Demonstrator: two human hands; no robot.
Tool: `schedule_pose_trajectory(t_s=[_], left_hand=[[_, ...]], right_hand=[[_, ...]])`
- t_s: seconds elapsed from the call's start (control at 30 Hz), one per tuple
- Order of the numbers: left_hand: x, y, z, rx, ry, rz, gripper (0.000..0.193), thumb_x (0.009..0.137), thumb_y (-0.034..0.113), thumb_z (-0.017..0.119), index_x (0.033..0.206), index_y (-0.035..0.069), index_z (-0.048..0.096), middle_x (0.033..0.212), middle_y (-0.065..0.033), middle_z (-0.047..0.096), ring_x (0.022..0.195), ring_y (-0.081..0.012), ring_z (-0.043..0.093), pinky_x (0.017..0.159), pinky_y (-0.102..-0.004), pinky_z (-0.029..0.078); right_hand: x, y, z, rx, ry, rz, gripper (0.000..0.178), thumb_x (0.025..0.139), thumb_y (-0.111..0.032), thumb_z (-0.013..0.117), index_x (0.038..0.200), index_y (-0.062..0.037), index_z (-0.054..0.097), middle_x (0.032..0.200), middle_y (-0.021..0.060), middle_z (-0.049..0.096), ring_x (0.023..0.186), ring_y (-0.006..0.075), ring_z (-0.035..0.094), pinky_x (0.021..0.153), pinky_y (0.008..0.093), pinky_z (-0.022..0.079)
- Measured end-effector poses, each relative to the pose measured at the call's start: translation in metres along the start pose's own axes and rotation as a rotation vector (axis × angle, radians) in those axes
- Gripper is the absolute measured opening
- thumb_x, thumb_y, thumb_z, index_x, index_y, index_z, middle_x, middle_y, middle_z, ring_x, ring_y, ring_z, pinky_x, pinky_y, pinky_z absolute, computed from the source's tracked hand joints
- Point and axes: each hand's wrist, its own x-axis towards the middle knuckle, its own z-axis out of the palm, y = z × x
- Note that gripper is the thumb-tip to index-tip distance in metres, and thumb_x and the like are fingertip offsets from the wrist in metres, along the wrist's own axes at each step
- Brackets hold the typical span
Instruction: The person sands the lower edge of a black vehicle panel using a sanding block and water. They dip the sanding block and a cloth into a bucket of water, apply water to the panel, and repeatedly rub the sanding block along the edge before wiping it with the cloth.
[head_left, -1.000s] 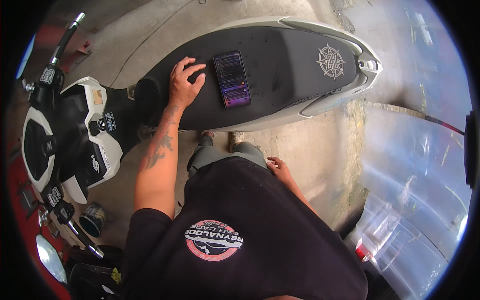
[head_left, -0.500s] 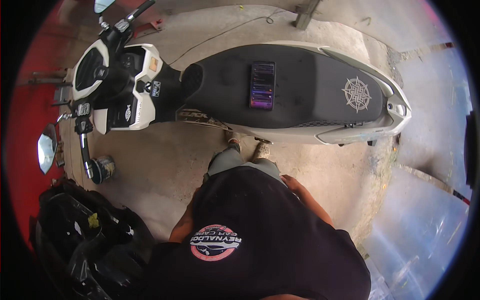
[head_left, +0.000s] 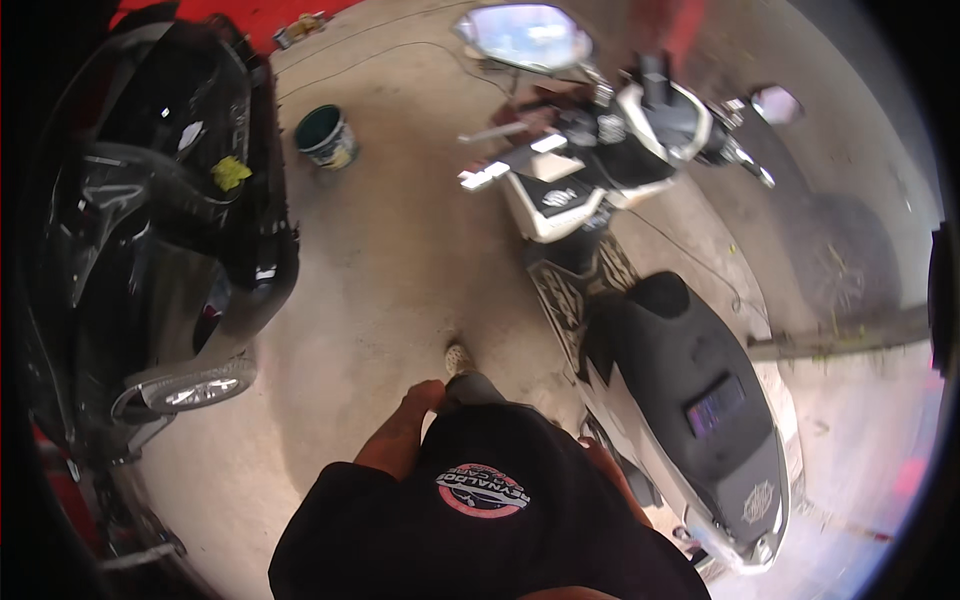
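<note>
The phone is lying on the black scooter seat, its long axis running eight-to-two, between two and three o'clock from the nearer right hand and apart from it. The left hand is hanging farther off, toward nine; whether either is clenched cannot be told.

Head cam's up on the wearer, aimed steeply down: black T-shirt v. close at btm, scooter farther off, pic R; wide fisheye.
</note>
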Motion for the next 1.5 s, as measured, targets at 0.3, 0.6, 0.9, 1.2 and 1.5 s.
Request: schedule_pose_trajectory(t_s=[0.3,0.6,0.9,1.2,1.5], left_hand=[[0.023,-0.206,0.003,-1.001,0.173,-0.047,0.051,0.091,0.043,0.077,0.127,0.006,0.072,0.124,-0.0154,0.074,0.117,-0.0261,0.069,0.103,-0.0379,0.052],[0.05,-0.235,-0.223,-1.233,0.671,0.131,0.061,0.089,0.04,0.079,0.138,0.007,0.063,0.136,-0.0201,0.064,0.124,-0.0298,0.063,0.102,-0.0404,0.051],[0.066,-0.331,-0.428,-1.225,1.176,-0.03,0.055,0.089,0.03,0.081,0.136,0.01,0.062,0.131,-0.0154,0.061,0.112,-0.031,0.065,0.099,-0.0416,0.053],[0.079,-0.415,-0.537,-1.17,1.554,-0.503,0.067,0.085,0.029,0.084,0.142,0.009,0.057,0.133,-0.0229,0.06,0.12,-0.0369,0.059,0.101,-0.0453,0.051],[0.117,-0.503,-0.63,-0.674,1.446,-0.927,0.096,0.076,0.043,0.088,0.158,0.029,0.04,0.154,-0.025,0.038,0.132,-0.0467,0.051,0.105,-0.0563,0.048]], right_hand=[[0.229,-0.192,-0.043,-0.002,0.173,-0.216,0.044,0.096,-0.027,0.064,0.135,-0.0084,0.063,0.117,0.0069,0.071,0.069,0.0155,0.072,0.054,0.0307,0.051],[0.33,-0.251,-0.015,-0.077,0.187,-0.01,0.032,0.095,-0.027,0.063,0.118,-0.0053,0.07,0.106,0.0162,0.074,0.087,0.0321,0.074,0.074,0.0442,0.057],[0.589,-0.222,-0.02,-0.738,0.111,-0.246,0.022,0.089,-0.025,0.064,0.09,-0.0037,0.068,0.087,0.022,0.069,0.089,0.0454,0.068,0.078,0.0517,0.054],[0.746,-0.811,-0.116,-0.563,0.18,-0.782,0.045,0.08,-0.011,0.083,0.121,-0.0114,0.063,0.117,0.0205,0.062,0.108,0.0405,0.062,0.092,0.0471,0.053],[0.738,-1.124,0.037,-0.591,-0.213,-1.333,0.043,0.079,-0.007,0.078,0.12,-0.0117,0.066,0.12,0.0147,0.059,0.108,0.0361,0.064,0.093,0.0457,0.052]])
